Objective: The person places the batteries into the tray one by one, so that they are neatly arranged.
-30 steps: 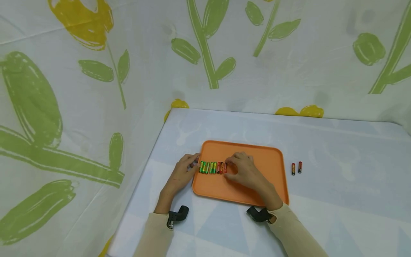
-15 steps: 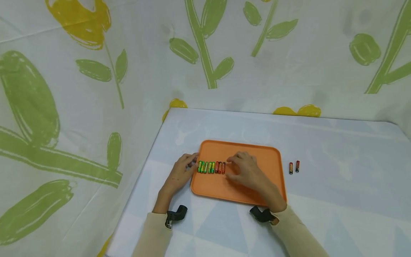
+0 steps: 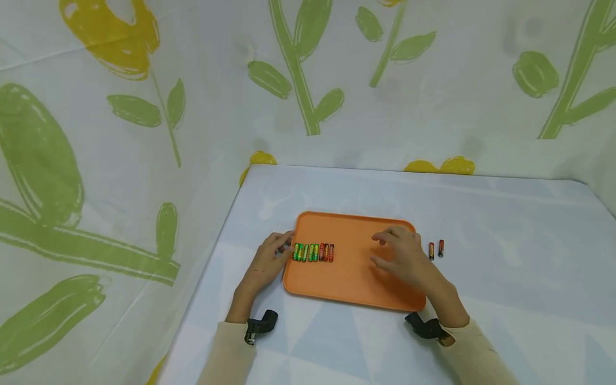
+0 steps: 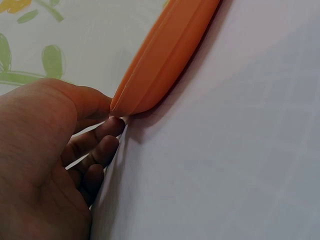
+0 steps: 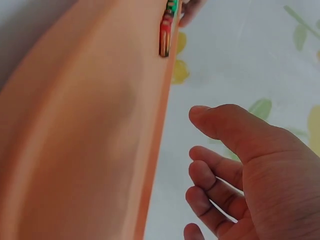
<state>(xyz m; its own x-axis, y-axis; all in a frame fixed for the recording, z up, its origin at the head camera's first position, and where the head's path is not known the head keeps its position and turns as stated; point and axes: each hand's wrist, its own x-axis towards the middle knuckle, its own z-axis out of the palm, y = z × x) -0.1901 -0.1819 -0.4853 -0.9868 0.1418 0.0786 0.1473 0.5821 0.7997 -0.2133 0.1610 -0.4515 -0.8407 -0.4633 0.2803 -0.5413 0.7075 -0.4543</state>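
Note:
An orange tray [image 3: 346,286] lies on the table. On its left half, a side-by-side row holds several green batteries [image 3: 305,252], followed by red batteries [image 3: 326,252]. My left hand [image 3: 266,263] is at the tray's left edge; in the left wrist view its thumb and curled fingers meet at the orange rim [image 4: 145,85]. My right hand [image 3: 406,259] hovers above the tray's right side, thumb and fingers apart, with nothing held. Just beyond the tray's right edge lie two loose red-and-black batteries, a nearer battery [image 3: 431,251] and a farther battery [image 3: 440,248].
The table [image 3: 505,256] has a pale blue-and-white patterned cover. Behind it and along the left hangs a white cloth [image 3: 207,123] printed with green leaves and yellow flowers. A black wrist strap mount [image 3: 425,326] sits on my right wrist, another mount [image 3: 262,323] on my left.
My right hand has let go of the last red battery in the row and moved right across the tray, toward the loose batteries. The left hand stays at the tray's edge.

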